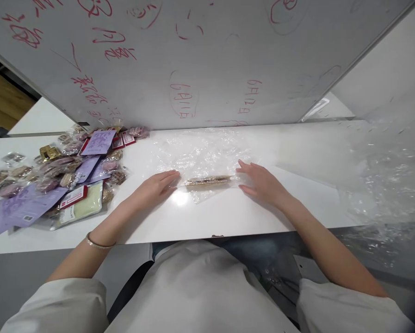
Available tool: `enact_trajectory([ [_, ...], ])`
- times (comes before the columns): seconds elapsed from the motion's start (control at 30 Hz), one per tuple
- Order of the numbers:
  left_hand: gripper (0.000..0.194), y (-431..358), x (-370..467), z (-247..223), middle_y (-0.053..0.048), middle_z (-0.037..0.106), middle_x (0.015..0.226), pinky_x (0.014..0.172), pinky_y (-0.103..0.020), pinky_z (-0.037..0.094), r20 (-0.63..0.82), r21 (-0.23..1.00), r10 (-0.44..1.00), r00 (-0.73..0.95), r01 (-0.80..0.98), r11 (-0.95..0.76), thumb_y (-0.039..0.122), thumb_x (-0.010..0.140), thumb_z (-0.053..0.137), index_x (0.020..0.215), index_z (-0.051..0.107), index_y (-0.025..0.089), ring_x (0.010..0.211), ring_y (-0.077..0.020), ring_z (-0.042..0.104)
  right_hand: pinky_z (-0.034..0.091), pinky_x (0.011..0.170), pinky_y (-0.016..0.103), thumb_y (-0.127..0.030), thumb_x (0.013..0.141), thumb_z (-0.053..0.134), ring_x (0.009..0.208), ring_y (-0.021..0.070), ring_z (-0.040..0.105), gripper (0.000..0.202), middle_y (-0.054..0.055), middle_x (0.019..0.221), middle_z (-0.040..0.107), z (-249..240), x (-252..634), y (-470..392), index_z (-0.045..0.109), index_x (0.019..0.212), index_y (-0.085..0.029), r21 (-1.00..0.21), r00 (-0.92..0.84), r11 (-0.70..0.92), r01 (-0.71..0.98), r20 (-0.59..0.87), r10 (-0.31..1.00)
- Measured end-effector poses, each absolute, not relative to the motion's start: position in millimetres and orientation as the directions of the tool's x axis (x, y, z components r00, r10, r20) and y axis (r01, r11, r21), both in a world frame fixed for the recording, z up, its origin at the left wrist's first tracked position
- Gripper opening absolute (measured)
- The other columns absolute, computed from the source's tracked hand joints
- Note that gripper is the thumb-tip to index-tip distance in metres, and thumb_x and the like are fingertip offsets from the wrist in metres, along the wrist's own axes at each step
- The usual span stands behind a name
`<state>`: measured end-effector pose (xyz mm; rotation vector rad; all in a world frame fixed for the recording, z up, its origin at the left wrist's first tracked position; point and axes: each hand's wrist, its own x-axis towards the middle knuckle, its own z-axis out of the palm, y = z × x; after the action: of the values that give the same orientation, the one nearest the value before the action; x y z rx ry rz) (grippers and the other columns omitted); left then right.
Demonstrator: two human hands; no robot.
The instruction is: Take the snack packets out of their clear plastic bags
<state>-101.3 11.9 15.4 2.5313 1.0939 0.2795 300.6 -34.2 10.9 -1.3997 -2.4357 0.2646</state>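
A slim tan bundle (209, 181), with what look like thin sticks in it, lies in clear plastic on the white table. More of the clear bubble-like plastic wrap (203, 150) spreads out flat behind it. My left hand (160, 186) rests at the bundle's left end, fingers stretched out and pointing right. At the other end is my right hand (259, 182), its fingers apart near the edge of the plastic. Neither hand is closed around anything. Whether the fingertips touch the plastic is hard to make out.
On the left lies a heap of small clear-wrapped packets (54, 166) with purple pouches (34, 206) and a green pouch (89, 203). A whiteboard (214, 60) with red writing stands behind the table (200, 222). Loose clear plastic sheeting (391, 185) hangs over the right side.
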Motion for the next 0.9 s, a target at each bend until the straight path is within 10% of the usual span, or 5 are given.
enact_trajectory([
  [0.13, 0.046, 21, -117, 23, -0.006, 0.071, 0.127, 0.102, -0.044, 0.052, -0.055, 0.598, 0.785, 0.617, 0.650, -0.469, 0.054, 0.097, 0.043, 0.119, 0.073, 0.026, 0.119, -0.0286, 0.065, 0.044, 0.110, 0.053, -0.028, 0.097, 0.043, 0.112, 0.0259, 0.067, 0.035, 0.004, 0.107, 0.076, 5, 309, -34, 0.072, 0.116, -0.031, -0.466, -0.455, 0.482, 0.742, 0.177, 0.872],
  [0.37, 0.037, 32, -128, 34, -0.004, 0.073, 0.074, 0.065, -0.028, 0.052, -0.059, 0.836, 0.959, 0.279, 0.539, -0.105, 0.057, 0.082, 0.068, 0.086, 0.073, 0.021, 0.069, -0.0175, 0.066, 0.053, 0.074, 0.035, -0.057, 0.091, 0.056, 0.076, 0.0212, 0.068, 0.037, 0.003, 0.077, 0.073, 21, 325, -30, 0.071, 0.096, -0.024, -0.846, -0.047, -0.060, 0.530, -0.099, 0.994],
  [0.57, 0.033, 44, -118, 6, 0.005, 0.051, 0.055, 0.049, -0.024, 0.033, -0.103, 0.640, 0.958, 0.268, 0.755, -0.142, 0.051, 0.090, 0.058, 0.099, 0.065, 0.021, 0.046, -0.0126, 0.046, 0.043, 0.065, 0.034, -0.049, 0.092, 0.053, 0.064, 0.0205, 0.059, 0.028, 0.001, 0.067, 0.065, 1, 317, -12, 0.065, 0.092, -0.024, -0.500, 0.056, -0.102, 0.860, -0.106, 0.993],
  [0.73, 0.044, 29, -117, 16, -0.014, 0.066, 0.118, 0.090, -0.039, 0.049, 0.266, 0.324, 0.837, 0.478, 0.774, -0.545, 0.045, 0.089, 0.061, 0.126, 0.060, 0.020, 0.105, -0.0277, 0.064, 0.046, 0.094, 0.051, -0.034, 0.089, 0.052, 0.106, 0.0333, 0.065, 0.037, 0.016, 0.111, 0.070, 5, 307, -28, 0.062, 0.120, -0.016, -0.224, -0.133, 0.214, 0.951, 0.329, 0.935],
  [0.9, 0.048, 22, -115, 20, -0.013, 0.059, 0.141, 0.112, -0.048, 0.038, 0.152, 0.381, 0.609, 0.779, 0.522, -0.763, 0.040, 0.093, 0.057, 0.137, 0.057, 0.023, 0.133, -0.0300, 0.052, 0.038, 0.116, 0.052, -0.025, 0.088, 0.051, 0.137, 0.0293, 0.050, 0.051, 0.010, 0.140, 0.061, 4, 300, -38, 0.055, 0.139, -0.022, -0.213, -0.568, 0.648, 0.731, 0.336, 0.751],
])
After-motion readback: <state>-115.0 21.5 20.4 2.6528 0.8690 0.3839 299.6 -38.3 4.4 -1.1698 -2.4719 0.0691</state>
